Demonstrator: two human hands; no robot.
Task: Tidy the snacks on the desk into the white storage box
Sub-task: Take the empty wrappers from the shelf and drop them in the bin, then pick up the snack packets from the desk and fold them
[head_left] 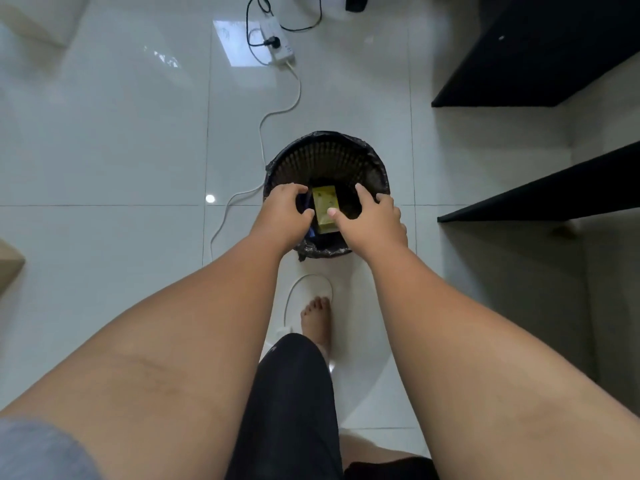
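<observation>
A black mesh wastebasket (325,157) lined with a dark bag stands on the white tiled floor. Both my hands reach over its opening. Between them is a yellow-green snack box (325,202), lying lengthwise over the bin's inside. My left hand (282,213) has its fingers curled round a dark blue packet (311,232), which is mostly hidden under the hand. My right hand (372,220) has spread, fairly straight fingers over the bin's right rim, and its thumb touches the box's near end. No white storage box is in view.
A white power strip (277,39) with black plugs lies on the floor beyond the bin, and its white cable (263,123) runs past the bin's left side. Black shelf or desk edges (540,199) jut in at the right. My bare foot (317,320) stands just behind the bin.
</observation>
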